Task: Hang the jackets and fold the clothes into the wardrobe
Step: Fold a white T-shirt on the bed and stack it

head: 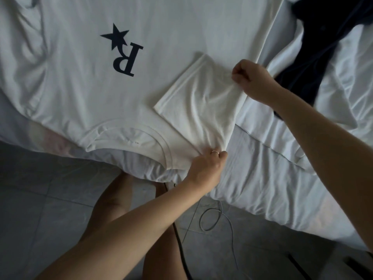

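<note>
A bed (272, 178) with a rumpled white sheet is seen across the upper and right frame, above a grey tiled floor (40, 199) at lower left. A white T-shirt (161, 27) is laid flat on the bed at upper centre. Its long axis runs bottom to top of frame, with the collar (131, 136) pointed down at frame centre and the hem cut off at the top edge. A dark star-and-R print (123, 51) is shown upside down. A dark garment (314, 57) is spread at upper right, beside the shirt. One sleeve (201, 102) is folded inward over the shirt body at centre. Its upper edge is pinched by the curled right hand (250, 77). The shoulder fold is pinched by the left hand (207, 164). A white cable (210, 219) is looped on the floor at lower centre. A ring (215, 152) is worn on the left hand.
</note>
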`<state>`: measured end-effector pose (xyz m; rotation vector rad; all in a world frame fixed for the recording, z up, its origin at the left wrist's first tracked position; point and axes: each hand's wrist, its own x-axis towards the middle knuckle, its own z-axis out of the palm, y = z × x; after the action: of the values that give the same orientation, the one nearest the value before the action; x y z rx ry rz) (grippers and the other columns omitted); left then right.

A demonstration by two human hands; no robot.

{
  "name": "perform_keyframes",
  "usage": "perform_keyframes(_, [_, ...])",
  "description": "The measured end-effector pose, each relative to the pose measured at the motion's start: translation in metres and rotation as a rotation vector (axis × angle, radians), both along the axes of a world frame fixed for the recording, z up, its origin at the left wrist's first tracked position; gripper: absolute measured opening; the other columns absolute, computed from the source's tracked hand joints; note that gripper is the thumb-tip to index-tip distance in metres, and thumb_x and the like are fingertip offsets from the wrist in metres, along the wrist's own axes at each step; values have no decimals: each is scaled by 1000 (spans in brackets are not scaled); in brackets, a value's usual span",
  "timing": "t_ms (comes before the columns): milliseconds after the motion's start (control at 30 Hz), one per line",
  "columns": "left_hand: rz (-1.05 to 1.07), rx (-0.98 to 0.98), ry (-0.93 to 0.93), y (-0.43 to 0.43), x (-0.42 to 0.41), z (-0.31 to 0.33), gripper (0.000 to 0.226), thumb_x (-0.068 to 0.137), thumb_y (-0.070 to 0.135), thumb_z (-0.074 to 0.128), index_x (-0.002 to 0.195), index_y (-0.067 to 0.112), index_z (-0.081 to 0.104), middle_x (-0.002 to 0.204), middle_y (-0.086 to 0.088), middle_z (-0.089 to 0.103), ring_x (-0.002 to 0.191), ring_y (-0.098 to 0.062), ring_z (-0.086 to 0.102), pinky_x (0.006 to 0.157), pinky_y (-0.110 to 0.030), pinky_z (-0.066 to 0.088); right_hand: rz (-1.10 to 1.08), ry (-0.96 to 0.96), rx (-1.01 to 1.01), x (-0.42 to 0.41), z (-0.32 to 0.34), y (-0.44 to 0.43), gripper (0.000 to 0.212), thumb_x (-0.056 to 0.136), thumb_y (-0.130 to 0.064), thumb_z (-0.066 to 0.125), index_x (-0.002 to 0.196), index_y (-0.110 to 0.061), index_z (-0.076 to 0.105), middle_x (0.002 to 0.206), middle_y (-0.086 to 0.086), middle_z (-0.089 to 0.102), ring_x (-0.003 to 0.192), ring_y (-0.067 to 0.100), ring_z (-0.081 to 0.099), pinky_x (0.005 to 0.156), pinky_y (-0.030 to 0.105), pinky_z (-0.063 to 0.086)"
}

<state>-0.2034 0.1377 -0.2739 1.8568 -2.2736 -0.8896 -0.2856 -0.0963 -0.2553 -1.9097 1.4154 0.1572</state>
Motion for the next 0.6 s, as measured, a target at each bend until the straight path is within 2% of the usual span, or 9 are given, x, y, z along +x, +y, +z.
perform_keyframes(100, [-18, -13, 30, 5, -5, -4, 40, 40, -2, 78, 71, 14, 59, 70, -1, 59, 53, -16, 55, 33, -19, 29, 48, 76, -11, -14, -3, -1, 16, 97, -16, 48, 107, -7, 55, 91, 5, 56, 83, 19, 50, 69, 26, 36])
perform_keyframes(167, [-18, 19, 38, 2, -6, -5, 40, 39, 0, 80, 70, 14, 60, 71, -1, 60, 56, -17, 57, 33, -19, 29, -34, 70, 9, -21, -4, 1, 18, 98, -16, 47, 110, -5, 55, 93, 7, 54, 84, 20, 49, 69, 26, 34])
perform_keyframes(234, [1, 62, 71, 1, -5, -1, 38, 44, 13, 83, 74, 13, 59, 73, -1, 58, 60, -19, 58, 37, -19, 27, -104, 67, 34, -20, -4, 3, 22, 98, -20, 47, 112, -6, 57, 94, 6, 54, 86, 19, 49, 69, 24, 33])
perform_keyframes(300, [78, 97, 205, -2, 1, 6, 32, 66, 30, 73, 85, 10, 57, 79, -4, 57, 65, -23, 59, 43, -22, 35, -104, 142, 35, -12, -2, 3, 28, 97, -31, 47, 112, -10, 59, 95, 6, 56, 91, 22, 53, 73, 27, 37])
perform_keyframes(367, [254, 20, 231, -12, 21, 11, 30, 79, 32, 58, 98, 9, 57, 91, -7, 59, 76, -24, 59, 55, -32, 48, -43, 249, -57, 5, 1, 0, 35, 94, -42, 47, 109, -14, 61, 102, 8, 63, 99, 28, 57, 83, 34, 44])
perform_keyframes(434, [476, -109, 129, -29, 52, 11, 39, 79, 26, 62, 114, 9, 54, 113, -12, 57, 100, -28, 56, 78, -38, 48, -59, 177, -79, 23, -1, -5, 39, 90, -49, 54, 110, -17, 62, 107, 4, 66, 100, 26, 61, 88, 36, 47])
perform_keyframes(501, [720, -34, 82, -46, 87, 5, 57, 81, 27, 67, 131, 9, 45, 135, -13, 46, 123, -30, 43, 97, -41, 37, -127, 51, 14, 40, -5, -9, 47, 85, -47, 64, 118, -14, 59, 105, 0, 62, 94, 19, 59, 82, 32, 49])
perform_keyframes(534, [801, 50, 113, -54, 101, 3, 63, 82, 30, 69, 135, 9, 41, 137, -12, 44, 126, -30, 40, 102, -41, 34, -135, 27, 51, 44, -8, -11, 49, 83, -42, 68, 119, -11, 58, 102, 0, 59, 90, 17, 57, 75, 29, 48])
perform_keyframes(601, [829, 160, 181, -68, 121, -4, 61, 80, 33, 72, 130, 9, 45, 124, -6, 52, 115, -26, 46, 99, -40, 37, -122, 7, 94, 50, -11, -17, 43, 83, -30, 71, 116, -5, 60, 87, 0, 55, 75, 15, 54, 58, 26, 47])
